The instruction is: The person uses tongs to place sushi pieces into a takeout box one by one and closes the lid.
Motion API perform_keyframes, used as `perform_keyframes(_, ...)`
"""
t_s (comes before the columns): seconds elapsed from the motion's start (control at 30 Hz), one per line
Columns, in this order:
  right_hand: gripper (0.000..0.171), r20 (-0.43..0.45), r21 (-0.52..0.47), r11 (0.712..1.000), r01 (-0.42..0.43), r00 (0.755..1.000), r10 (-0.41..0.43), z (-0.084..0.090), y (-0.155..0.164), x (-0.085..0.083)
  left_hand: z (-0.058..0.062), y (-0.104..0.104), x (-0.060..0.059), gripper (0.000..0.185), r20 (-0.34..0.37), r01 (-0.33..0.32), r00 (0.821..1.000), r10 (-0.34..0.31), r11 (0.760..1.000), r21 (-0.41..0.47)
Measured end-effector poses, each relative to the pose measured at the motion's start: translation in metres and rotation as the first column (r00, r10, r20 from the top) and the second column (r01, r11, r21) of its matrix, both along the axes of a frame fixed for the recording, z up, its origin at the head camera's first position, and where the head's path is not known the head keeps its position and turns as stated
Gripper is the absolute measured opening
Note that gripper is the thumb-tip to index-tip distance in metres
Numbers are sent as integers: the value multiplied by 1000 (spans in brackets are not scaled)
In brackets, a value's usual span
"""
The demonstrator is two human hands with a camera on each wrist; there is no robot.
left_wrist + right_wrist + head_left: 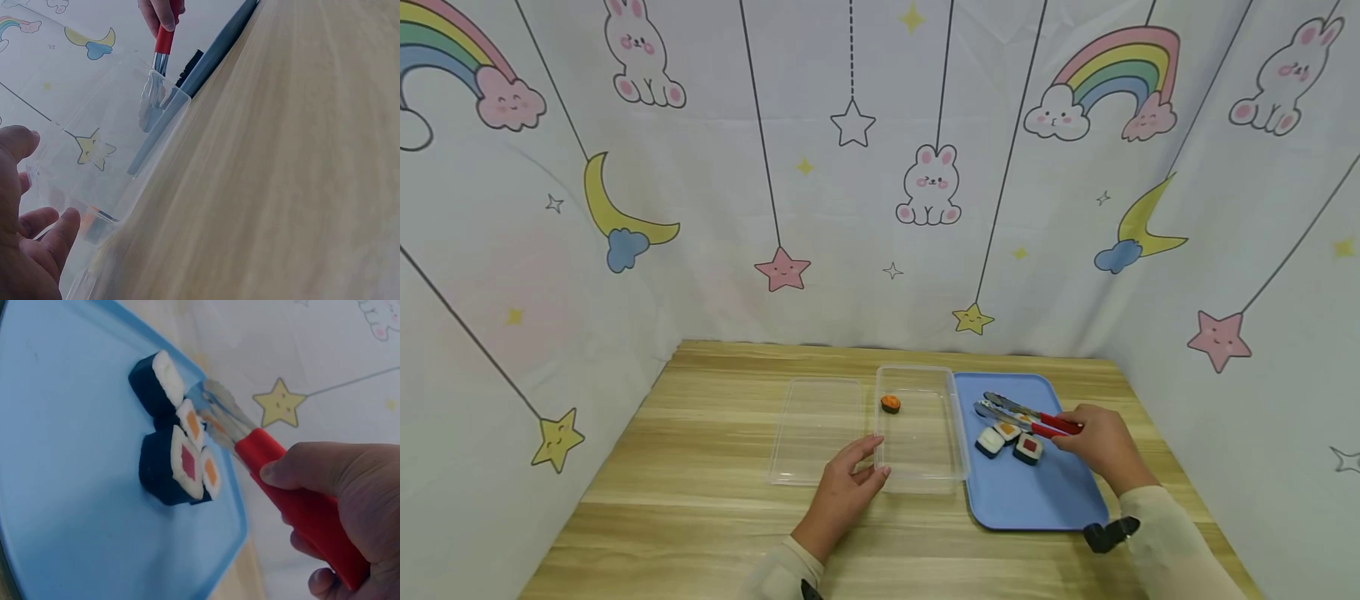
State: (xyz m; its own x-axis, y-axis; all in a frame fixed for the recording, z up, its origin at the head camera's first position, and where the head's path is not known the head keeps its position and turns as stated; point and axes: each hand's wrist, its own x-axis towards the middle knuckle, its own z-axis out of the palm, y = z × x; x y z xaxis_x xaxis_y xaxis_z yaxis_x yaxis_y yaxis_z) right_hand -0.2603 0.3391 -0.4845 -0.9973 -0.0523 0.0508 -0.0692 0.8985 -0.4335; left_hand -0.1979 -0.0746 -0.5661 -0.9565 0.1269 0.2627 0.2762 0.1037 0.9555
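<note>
head view: right hand [1101,446] grips the red handles of metal tongs [1026,414], fingers curled round them, tong tips apart above the sushi rolls [1011,442] clustered on the blue tray [1037,500]. left hand [850,483] rests at the near edge of the clear box [920,429], fingers loosely spread, thumb against its rim. one orange-topped roll [891,404] lies inside the box, far end. clear lid [816,429] lies just left of the box on the wooden counter [700,500].
</note>
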Motion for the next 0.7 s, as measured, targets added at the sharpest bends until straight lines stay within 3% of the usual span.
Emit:
perform_keyframes(0.4,43,-29,-19,1000,13,999,-14,5,2,3,-2,-1,-1,50,-15,9,1000,-10,999,-49)
perform_keyframes(0.7,45,-40,-49,998,32,999,-34,19,-2,2,-1,-1,0,50,4,2,1000,-1,999,-53)
